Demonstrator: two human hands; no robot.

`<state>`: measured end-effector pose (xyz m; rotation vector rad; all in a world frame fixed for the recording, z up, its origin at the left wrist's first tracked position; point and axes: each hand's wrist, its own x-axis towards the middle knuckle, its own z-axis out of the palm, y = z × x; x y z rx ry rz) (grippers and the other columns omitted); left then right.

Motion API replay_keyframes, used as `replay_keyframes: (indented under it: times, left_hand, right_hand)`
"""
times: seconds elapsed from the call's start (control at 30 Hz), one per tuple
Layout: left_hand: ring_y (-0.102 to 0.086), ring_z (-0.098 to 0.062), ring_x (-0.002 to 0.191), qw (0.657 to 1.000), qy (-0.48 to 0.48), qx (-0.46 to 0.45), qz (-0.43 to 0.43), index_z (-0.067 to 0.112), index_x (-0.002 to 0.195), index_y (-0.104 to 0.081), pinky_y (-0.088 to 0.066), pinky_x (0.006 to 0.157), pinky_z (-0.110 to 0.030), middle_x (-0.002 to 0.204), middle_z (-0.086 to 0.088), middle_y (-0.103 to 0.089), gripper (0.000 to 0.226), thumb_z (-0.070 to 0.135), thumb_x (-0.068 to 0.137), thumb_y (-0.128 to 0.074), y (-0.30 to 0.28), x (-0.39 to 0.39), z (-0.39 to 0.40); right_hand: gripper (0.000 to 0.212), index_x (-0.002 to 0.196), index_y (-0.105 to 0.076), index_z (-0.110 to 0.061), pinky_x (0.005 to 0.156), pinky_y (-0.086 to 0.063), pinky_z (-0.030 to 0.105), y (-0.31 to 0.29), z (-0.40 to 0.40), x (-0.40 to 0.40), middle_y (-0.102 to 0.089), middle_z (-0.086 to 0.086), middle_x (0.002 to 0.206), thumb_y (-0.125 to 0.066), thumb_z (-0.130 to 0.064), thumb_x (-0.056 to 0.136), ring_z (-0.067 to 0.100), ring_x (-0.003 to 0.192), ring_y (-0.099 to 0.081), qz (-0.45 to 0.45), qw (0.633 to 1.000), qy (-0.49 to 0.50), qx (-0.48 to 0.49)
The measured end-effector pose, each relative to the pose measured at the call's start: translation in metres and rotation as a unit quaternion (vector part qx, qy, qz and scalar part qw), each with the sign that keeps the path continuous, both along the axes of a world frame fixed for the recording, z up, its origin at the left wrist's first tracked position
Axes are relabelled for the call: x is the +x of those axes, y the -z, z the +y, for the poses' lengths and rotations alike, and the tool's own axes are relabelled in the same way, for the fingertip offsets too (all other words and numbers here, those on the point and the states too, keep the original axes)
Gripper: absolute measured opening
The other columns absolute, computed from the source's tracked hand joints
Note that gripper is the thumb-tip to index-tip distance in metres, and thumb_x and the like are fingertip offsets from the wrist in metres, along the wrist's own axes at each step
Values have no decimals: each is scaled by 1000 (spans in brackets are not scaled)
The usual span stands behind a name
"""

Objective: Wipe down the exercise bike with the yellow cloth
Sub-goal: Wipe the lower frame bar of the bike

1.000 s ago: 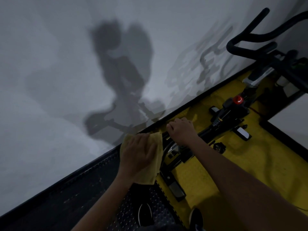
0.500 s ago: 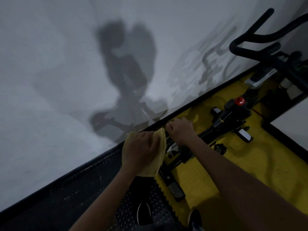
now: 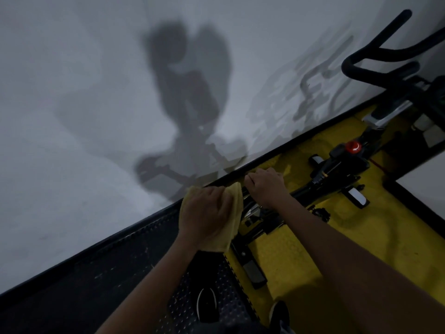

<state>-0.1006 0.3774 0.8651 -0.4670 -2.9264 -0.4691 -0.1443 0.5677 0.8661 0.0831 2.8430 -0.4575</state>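
Bike [image 3: 337, 174] ran centre to upper right. Left hand [image 3: 204, 213] pressed cloth [image 3: 234, 206] on its seat end; right hand [image 3: 265, 186] gripped the frame. Handlebars [image 3: 375, 61], pedals prob. left to wipe.

This looks like a small home gym corner. An exercise bike [image 3: 337, 174] with black handlebars [image 3: 375, 56] and a red knob [image 3: 353, 146] stands ahead of the right hand [image 3: 266, 186], on yellow floor matting [image 3: 397, 237]. Black studded rubber tiles [image 3: 120, 273] lie below the left hand [image 3: 204, 213], and a plain white wall [image 3: 72, 92] rises beyond both.
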Motion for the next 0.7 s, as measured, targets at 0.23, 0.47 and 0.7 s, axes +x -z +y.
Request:
replay_keyframes:
  times: [0.23,0.47,0.7]
  left_hand:
    - [-62,-24,76,963,-187,2,-196,13,86,-69,-40,64,-29,94,-8,-71,52,46,99,-31,13,-42,-16]
    - [-55,-23,68,994,-55,-85,-30,14,89,-65,-43,66,-35,81,-3,-65,28,30,100,-45,7,-7,34]
    - [-59,-19,86,991,-102,-16,-79,21,105,-66,-48,79,-36,101,1,-68,50,51,101,-27,20,-12,-20]
  right_hand:
    - [44,110,-62,-16,100,-35,46,3,0,-3,-60,9,117,-24,-40,107,34,117,-47,4,1000,-4,7]
    - [45,111,-62,-16,99,-34,46,4,2,-4,-59,10,123,-24,-39,108,34,119,-46,2,1000,-12,3]
    - [45,110,-60,-15,99,-37,46,3,2,-4,-59,10,119,-22,-39,108,35,118,-47,5,1000,-16,10]
